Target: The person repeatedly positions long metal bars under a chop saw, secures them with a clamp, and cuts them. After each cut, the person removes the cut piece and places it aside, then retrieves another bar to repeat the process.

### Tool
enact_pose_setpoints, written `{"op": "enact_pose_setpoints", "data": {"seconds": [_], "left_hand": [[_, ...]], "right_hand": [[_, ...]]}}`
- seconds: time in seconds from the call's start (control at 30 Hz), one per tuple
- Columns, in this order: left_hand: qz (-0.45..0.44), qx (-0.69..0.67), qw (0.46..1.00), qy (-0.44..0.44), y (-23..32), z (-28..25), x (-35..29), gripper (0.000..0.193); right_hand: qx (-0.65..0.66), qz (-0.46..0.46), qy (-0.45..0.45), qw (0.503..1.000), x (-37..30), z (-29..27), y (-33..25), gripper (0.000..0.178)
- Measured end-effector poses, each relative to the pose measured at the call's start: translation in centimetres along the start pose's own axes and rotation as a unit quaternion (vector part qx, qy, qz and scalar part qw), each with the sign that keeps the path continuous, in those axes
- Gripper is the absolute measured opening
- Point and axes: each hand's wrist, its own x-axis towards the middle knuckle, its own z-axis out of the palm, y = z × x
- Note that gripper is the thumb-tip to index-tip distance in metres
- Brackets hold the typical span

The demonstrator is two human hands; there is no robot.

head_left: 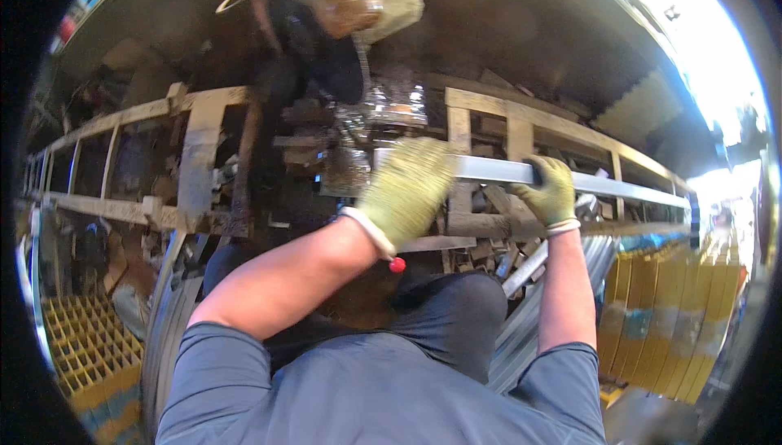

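Note:
Both my hands wear yellow-green knit work gloves with pale cuffs. A long, pale metal bar (599,184) runs from in front of me out to the right. My left hand (410,191) lies over its left end; motion smears the fingers, but they seem to curl over the bar. Farther along, my right hand (551,191) is closed round it, the dark-tipped thumb against its side. The bar passes above a wooden frame (521,131), and its far end reaches beyond my right hand.
Another slatted wooden frame (199,152) stands left. Metal profiles (521,335) lie near my right leg, beside long yellow cartons (660,323) in clear wrap. A stack of yellow open-ended boxes (85,335) sits lower left. Blurred dark and tan shapes (326,30) fill the top middle. A red ball (397,265) shows below my left glove.

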Motion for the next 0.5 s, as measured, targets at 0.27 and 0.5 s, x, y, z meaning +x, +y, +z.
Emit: {"op": "enact_pose_setpoints", "data": {"seconds": [0.27, 0.5], "left_hand": [[0.003, -0.009, 0.999, -0.043, 0.8, 2.6, 1.9, 0.059], [-0.019, 0.006, 0.999, -0.044, -3.9, 5.7, 3.3, 0.065]], "right_hand": [[0.023, 0.02, 0.0, 1.0, 3.7, 4.9, 3.4, 0.061], [0.015, 0.007, 0.006, 1.0, 6.0, 6.4, 4.1, 0.058]]}}
